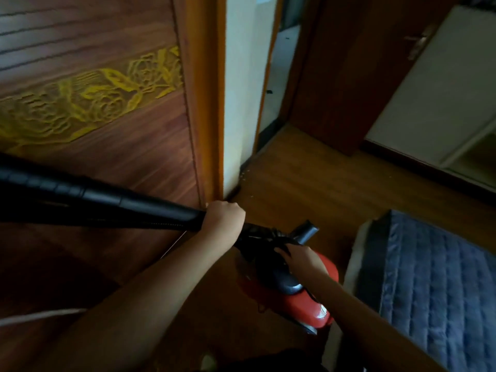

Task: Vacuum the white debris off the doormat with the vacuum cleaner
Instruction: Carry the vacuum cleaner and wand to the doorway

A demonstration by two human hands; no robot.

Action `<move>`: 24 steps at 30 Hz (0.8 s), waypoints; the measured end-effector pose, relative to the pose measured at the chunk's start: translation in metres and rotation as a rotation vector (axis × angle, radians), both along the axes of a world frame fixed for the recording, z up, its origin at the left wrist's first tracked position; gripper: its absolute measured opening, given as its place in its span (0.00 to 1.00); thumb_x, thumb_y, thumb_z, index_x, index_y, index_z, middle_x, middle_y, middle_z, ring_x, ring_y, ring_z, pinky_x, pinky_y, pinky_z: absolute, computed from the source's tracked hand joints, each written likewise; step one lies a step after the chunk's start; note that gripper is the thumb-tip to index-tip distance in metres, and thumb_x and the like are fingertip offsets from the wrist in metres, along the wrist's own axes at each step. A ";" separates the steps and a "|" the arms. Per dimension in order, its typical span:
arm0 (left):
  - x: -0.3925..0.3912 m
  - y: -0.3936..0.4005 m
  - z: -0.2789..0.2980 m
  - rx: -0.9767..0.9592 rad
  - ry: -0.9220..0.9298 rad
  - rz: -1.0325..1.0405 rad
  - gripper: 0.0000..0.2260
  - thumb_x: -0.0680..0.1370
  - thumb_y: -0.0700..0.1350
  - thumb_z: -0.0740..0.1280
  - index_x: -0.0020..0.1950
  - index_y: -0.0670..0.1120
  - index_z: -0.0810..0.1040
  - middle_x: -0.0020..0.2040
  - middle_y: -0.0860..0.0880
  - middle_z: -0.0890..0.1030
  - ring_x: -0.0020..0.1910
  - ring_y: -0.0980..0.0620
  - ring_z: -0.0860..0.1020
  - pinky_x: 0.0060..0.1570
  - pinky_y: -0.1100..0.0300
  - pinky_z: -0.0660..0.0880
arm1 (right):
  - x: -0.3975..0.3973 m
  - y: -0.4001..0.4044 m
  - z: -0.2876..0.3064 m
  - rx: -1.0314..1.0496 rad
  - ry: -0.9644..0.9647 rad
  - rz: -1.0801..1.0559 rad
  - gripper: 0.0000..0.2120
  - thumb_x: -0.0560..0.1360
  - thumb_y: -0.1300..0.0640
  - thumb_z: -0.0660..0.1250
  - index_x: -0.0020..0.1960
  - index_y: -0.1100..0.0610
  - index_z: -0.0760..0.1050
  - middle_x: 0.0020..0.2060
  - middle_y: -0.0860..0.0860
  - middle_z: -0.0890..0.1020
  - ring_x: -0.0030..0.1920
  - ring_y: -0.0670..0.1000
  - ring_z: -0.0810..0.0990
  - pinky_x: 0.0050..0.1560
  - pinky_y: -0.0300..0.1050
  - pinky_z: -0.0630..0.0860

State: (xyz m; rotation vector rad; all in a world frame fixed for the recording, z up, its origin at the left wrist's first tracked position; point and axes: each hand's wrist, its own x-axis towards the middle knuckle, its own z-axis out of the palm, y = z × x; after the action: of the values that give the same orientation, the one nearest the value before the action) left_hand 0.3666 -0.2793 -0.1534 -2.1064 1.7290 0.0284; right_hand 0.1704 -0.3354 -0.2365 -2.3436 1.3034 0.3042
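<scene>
While gripping the black vacuum tube (107,202) at its near end, left hand (224,217) wrapped fully round it, fingers curled. Right hand (300,257) resting on the dark top of the red vacuum cleaner (290,285); fingers partly curled there, can't tell if clamping a handle or just pressing. Doormat not identifiable in view; white debris (245,174) visible only as small specks on the wooden floor (308,183) by the base of the white wall corner (241,103).

Risks, as judged:
- Long tube running off frame left, close to the carved wooden door (94,116). Blind swing likely to knock the panel or the door frame (206,103).
- Nozzle end out of sight, so no check on aim.
- White cord (40,316) low left: snag if dragged.

Room: open floor ahead toward the doorway; blue quilted mattress (429,291) hemming in the right, just beside the cleaner body.
</scene>
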 end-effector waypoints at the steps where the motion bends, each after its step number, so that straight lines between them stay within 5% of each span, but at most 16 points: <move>1: 0.000 -0.012 0.001 0.018 0.014 -0.003 0.11 0.76 0.32 0.62 0.51 0.45 0.79 0.53 0.48 0.81 0.54 0.46 0.80 0.49 0.55 0.75 | -0.003 -0.005 0.001 0.004 -0.008 -0.042 0.18 0.84 0.47 0.52 0.65 0.52 0.75 0.58 0.52 0.81 0.55 0.54 0.80 0.50 0.45 0.73; 4: -0.003 -0.037 0.014 -0.002 0.013 -0.082 0.10 0.78 0.34 0.63 0.54 0.45 0.79 0.53 0.48 0.80 0.53 0.46 0.80 0.42 0.57 0.71 | -0.016 -0.020 0.006 -0.009 -0.008 -0.114 0.19 0.84 0.46 0.51 0.65 0.50 0.75 0.59 0.52 0.81 0.56 0.54 0.79 0.52 0.47 0.75; 10: -0.021 -0.108 0.024 0.057 -0.040 -0.299 0.08 0.77 0.36 0.65 0.53 0.44 0.79 0.50 0.48 0.80 0.50 0.46 0.81 0.41 0.57 0.71 | -0.052 -0.061 0.013 0.017 -0.079 -0.329 0.22 0.81 0.38 0.53 0.56 0.51 0.77 0.35 0.50 0.73 0.40 0.51 0.74 0.45 0.45 0.72; 12: -0.030 -0.137 0.025 0.094 -0.043 -0.359 0.07 0.76 0.38 0.67 0.52 0.45 0.80 0.46 0.48 0.79 0.48 0.46 0.81 0.42 0.56 0.72 | -0.065 -0.080 0.011 0.002 -0.084 -0.337 0.21 0.81 0.40 0.54 0.59 0.51 0.78 0.38 0.48 0.76 0.43 0.53 0.77 0.46 0.47 0.74; 16: -0.052 -0.199 0.018 0.131 -0.092 -0.419 0.06 0.76 0.42 0.70 0.52 0.45 0.80 0.41 0.49 0.76 0.47 0.46 0.81 0.40 0.56 0.72 | -0.093 -0.129 -0.005 0.067 -0.127 -0.371 0.20 0.84 0.51 0.52 0.74 0.51 0.68 0.63 0.57 0.76 0.60 0.58 0.77 0.53 0.49 0.74; 19: -0.073 -0.247 0.012 0.166 -0.122 -0.411 0.08 0.77 0.44 0.68 0.55 0.45 0.80 0.48 0.48 0.81 0.49 0.45 0.81 0.40 0.55 0.72 | -0.106 -0.166 -0.014 0.020 -0.120 -0.460 0.19 0.82 0.41 0.56 0.59 0.52 0.77 0.48 0.51 0.81 0.52 0.55 0.81 0.44 0.44 0.72; 24: -0.088 -0.307 0.006 0.126 -0.135 -0.452 0.09 0.78 0.41 0.66 0.56 0.45 0.81 0.51 0.47 0.83 0.50 0.44 0.82 0.44 0.54 0.74 | -0.116 -0.224 -0.017 0.018 -0.179 -0.508 0.17 0.81 0.41 0.58 0.55 0.52 0.78 0.49 0.52 0.83 0.49 0.53 0.82 0.45 0.46 0.76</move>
State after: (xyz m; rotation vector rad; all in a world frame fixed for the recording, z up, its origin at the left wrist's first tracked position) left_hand 0.2782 -0.5867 -0.1474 -1.5539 2.0186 -0.1284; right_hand 0.0545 -0.5592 -0.2533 -1.8859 1.7253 -0.0532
